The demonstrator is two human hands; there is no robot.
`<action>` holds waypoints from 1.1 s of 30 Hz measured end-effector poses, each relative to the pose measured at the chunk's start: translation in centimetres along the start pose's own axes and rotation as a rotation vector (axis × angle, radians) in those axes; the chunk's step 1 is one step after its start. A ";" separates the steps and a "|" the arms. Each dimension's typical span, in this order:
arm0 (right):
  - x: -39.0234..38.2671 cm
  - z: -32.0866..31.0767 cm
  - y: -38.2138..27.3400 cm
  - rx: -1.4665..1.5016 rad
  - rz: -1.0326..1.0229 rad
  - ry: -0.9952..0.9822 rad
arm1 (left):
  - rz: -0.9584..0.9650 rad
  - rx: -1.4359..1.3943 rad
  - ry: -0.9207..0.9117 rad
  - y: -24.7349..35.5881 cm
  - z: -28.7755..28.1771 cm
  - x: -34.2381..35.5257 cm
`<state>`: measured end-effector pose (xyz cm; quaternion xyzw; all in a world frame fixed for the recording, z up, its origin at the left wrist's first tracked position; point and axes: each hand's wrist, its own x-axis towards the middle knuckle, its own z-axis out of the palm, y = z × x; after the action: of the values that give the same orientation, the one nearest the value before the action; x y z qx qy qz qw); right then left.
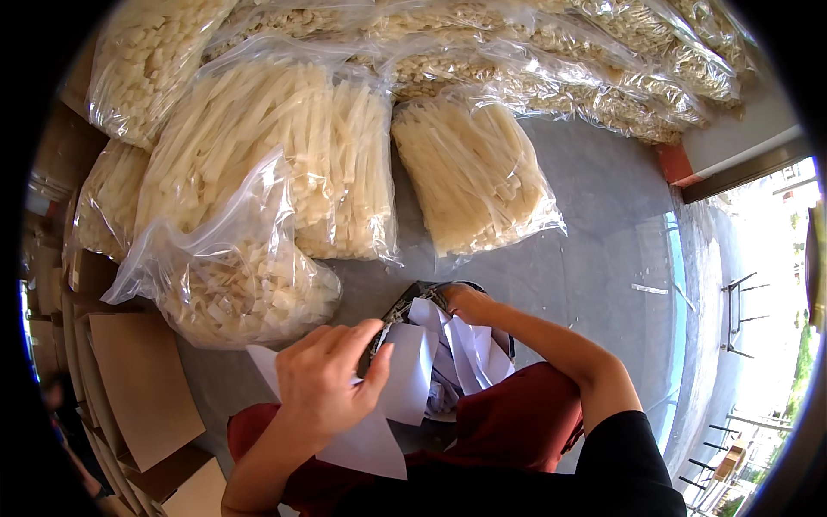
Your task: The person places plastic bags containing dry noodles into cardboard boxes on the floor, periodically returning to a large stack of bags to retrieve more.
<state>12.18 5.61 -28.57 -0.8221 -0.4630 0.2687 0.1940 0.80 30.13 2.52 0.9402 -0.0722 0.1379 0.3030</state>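
Observation:
Between my knees stands a dark, patterned, open-topped container [398, 303], filled with loose white paper sheets [469, 349]. My right hand [468, 304] grips its far rim, with the fingertips partly hidden there. Raised over the near left side is my left hand [332, 375], thumb and index finger apart, the other fingers loosely bent. Nothing shows between its fingers. A white sheet [370, 444] lies below that hand, across my dark red trousers, and the hand hides part of it. Crumpled paper pieces [444, 395] sit lower in the container.
Clear plastic bags of pale strips [474, 172] rest on the grey floor [594, 250] ahead. A bag of small pale pieces [250, 289] is nearer on the left. Cardboard boxes [142, 379] line the left side. More filled bags [551, 65] are piled at the back. A doorway opens at right.

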 end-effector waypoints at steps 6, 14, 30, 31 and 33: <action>-1.7 0.8 -0.7 0.095 0.139 -0.114 | -0.040 0.063 -0.115 -2.3 5.1 0.4; -0.9 0.0 -0.2 0.016 0.443 0.048 | -0.002 0.156 -0.155 -4.3 7.0 0.2; 0.0 2.4 -1.0 -0.553 0.255 -0.116 | -0.013 0.182 -0.211 -4.7 7.1 -0.4; -0.4 1.8 -1.7 -0.535 0.213 0.041 | -0.011 0.185 -0.213 -4.7 7.1 -0.4; -0.3 1.8 -1.7 -0.471 0.185 0.150 | -0.008 0.191 -0.219 -4.7 6.9 -0.4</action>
<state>9.80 6.33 -28.89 -0.9011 -0.4199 0.1083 0.0055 2.94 29.81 -5.55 0.9744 -0.0878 0.0397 0.2030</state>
